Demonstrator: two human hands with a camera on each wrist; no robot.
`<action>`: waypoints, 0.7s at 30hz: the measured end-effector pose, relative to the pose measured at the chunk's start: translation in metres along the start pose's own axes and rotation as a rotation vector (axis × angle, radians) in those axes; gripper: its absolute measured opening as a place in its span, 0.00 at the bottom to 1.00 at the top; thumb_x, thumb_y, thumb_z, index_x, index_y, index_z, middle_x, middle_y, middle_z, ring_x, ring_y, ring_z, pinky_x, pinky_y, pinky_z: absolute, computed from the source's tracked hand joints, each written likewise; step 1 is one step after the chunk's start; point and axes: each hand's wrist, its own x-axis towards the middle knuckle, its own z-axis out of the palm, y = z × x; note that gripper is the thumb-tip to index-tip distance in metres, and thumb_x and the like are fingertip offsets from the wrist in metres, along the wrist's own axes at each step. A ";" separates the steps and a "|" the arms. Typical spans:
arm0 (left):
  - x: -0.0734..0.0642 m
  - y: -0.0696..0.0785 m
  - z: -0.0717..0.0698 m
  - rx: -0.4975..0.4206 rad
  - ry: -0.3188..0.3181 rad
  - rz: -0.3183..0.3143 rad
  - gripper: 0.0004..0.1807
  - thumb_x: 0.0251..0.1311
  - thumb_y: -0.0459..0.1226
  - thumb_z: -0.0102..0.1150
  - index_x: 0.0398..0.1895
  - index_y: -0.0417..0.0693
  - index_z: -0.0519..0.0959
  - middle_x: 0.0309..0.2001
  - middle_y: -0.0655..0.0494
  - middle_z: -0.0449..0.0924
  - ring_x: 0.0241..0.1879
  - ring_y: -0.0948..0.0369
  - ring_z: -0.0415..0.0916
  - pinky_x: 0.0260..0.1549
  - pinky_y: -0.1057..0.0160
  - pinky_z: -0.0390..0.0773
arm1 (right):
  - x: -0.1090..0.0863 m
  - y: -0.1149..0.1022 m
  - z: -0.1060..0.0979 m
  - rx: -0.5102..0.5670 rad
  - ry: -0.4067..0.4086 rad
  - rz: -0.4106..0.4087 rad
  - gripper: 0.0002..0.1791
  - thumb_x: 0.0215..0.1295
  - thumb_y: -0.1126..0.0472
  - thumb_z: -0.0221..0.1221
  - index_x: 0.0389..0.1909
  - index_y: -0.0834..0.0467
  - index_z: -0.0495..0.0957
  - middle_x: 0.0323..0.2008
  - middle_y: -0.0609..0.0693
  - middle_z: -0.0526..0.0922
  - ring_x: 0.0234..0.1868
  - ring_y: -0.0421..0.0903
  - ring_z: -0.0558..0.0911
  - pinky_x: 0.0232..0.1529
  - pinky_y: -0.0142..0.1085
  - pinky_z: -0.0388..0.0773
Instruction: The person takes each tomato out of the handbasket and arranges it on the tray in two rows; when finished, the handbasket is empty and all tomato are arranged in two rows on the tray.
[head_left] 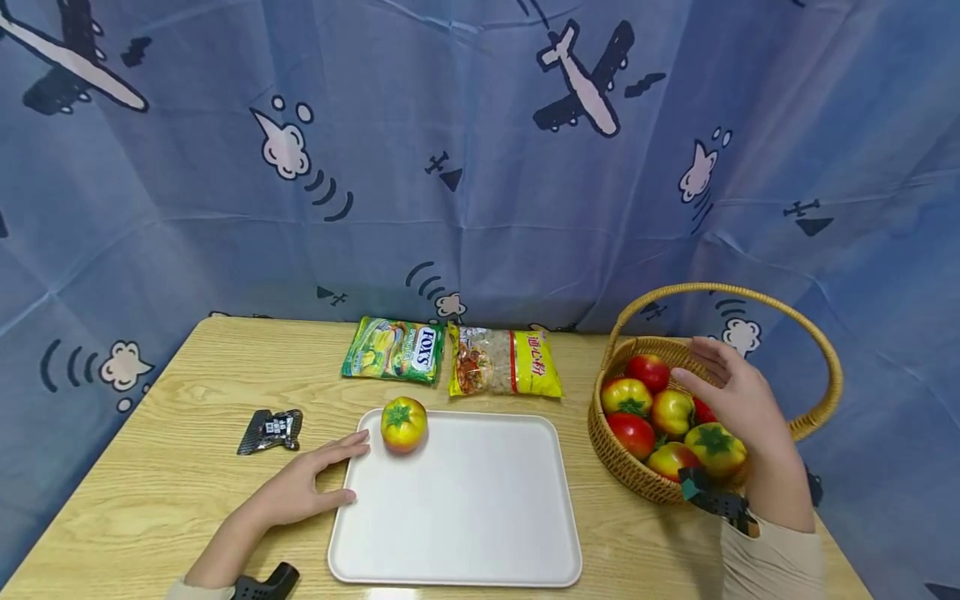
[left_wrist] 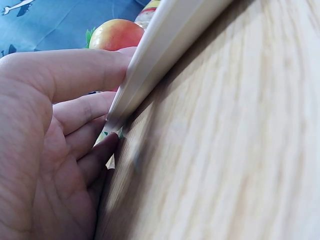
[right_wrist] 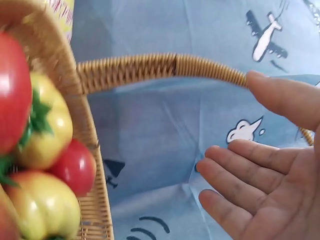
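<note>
My left hand rests with its fingertips and thumb at the left edge of a white tray, fingers fairly straight. One yellow-red toy tomato with a green star top sits on the tray's far left corner. Over the right part of a wicker basket hovers my right hand, holding nothing, palm visible and fingers extended in the right wrist view. Inside the basket lie several red and yellow toy fruits, among them a red one and a yellow-green one. The basket's arched handle stands up around the right hand.
Behind the tray lie a green FOX'S candy bag and a yellow-ended pasta bag. A small black packet is on the wooden table at the left. A blue curtain hangs along the back.
</note>
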 end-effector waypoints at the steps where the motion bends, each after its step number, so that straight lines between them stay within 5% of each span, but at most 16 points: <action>1: 0.000 0.000 0.000 0.000 0.000 -0.001 0.35 0.56 0.54 0.61 0.67 0.54 0.68 0.71 0.56 0.60 0.70 0.47 0.57 0.62 0.39 0.62 | 0.003 0.002 -0.003 0.001 -0.010 -0.001 0.41 0.69 0.48 0.53 0.72 0.67 0.49 0.67 0.72 0.59 0.65 0.70 0.62 0.59 0.63 0.62; 21: 0.001 0.000 -0.001 0.011 -0.013 0.007 0.34 0.57 0.54 0.60 0.67 0.55 0.68 0.71 0.57 0.60 0.70 0.47 0.57 0.62 0.39 0.62 | 0.073 0.054 -0.011 -0.002 -0.244 0.183 0.47 0.69 0.40 0.48 0.70 0.73 0.46 0.67 0.75 0.55 0.66 0.72 0.56 0.61 0.64 0.60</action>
